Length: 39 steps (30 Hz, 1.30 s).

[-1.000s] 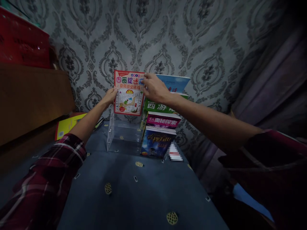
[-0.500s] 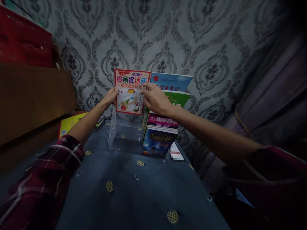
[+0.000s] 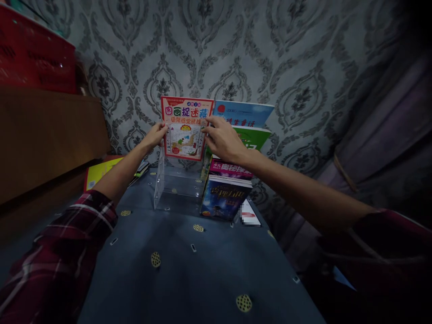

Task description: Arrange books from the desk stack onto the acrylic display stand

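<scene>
A red-bordered picture book (image 3: 185, 139) stands upright at the back of the left part of a clear tiered book rack (image 3: 158, 186). My left hand (image 3: 155, 136) pinches its left edge. At its right edge my right hand (image 3: 222, 140) is closed, thumb and fingers on the cover. On the rack's right side, in stepped rows, are a blue book (image 3: 248, 112), a green book (image 3: 254, 137) partly behind my right hand, a magenta book (image 3: 229, 167) and dark blue books (image 3: 222, 200) in front. The lower left tiers hold no books.
The rack stands on a dark blue patterned cloth (image 3: 175, 288) against a wallpapered wall (image 3: 232, 54). A yellow book (image 3: 101, 173) lies at the left, by a wooden cabinet (image 3: 50, 144) with a red box (image 3: 37, 58) on top. A curtain (image 3: 381, 135) hangs at the right.
The view has shifted slightly. Both hands keep their hold on the red-bordered book's edges, and the book stays in nearly the same place at the back of the rack.
</scene>
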Motion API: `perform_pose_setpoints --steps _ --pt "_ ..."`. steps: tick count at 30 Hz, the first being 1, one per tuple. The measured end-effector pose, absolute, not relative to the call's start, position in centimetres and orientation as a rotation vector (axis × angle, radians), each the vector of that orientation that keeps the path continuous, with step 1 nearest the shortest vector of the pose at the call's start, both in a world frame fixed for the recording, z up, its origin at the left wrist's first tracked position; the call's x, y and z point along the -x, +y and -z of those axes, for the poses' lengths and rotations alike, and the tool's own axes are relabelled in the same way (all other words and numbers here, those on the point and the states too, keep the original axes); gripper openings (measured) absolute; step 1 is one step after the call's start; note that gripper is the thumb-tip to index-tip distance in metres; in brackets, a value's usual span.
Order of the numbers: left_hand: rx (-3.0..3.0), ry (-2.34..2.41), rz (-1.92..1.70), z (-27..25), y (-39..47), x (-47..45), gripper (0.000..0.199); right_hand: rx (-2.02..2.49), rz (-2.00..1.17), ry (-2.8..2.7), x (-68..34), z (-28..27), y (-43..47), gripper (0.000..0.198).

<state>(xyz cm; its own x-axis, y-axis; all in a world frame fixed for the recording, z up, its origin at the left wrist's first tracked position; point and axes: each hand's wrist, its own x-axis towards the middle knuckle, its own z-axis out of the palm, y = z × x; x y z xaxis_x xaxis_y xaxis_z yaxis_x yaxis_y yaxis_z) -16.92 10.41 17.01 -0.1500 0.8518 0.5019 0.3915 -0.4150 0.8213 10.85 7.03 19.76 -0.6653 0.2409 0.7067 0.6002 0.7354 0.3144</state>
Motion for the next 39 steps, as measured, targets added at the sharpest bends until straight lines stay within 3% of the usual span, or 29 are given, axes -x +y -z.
perform_pose_setpoints --steps 16,21,23,26,32,39 --pt "-1.815 1.281 -1.554 -15.2 9.9 18.4 0.020 0.573 0.615 -2.385 -9.0 -15.6 4.9 0.033" --pt "-1.847 1.339 -1.601 -13.0 9.3 20.7 0.028 0.505 0.459 -2.390 -9.2 -11.6 3.2 0.032" --pt "-1.877 1.650 -1.483 -10.8 8.3 22.6 0.029 0.452 0.346 -2.440 -9.3 -8.7 1.4 0.031" --pt "-1.842 2.277 -1.025 -6.2 6.2 25.8 0.029 0.380 0.147 -2.552 -9.5 -3.4 -2.0 0.030" --pt "-1.728 2.622 -0.695 0.9 3.0 30.2 0.056 0.535 -0.205 -2.510 -9.7 6.3 -6.5 0.026" --pt "-1.789 2.769 -0.405 3.1 3.7 31.4 0.054 0.575 -0.296 -2.374 -9.9 10.5 -7.3 0.029"
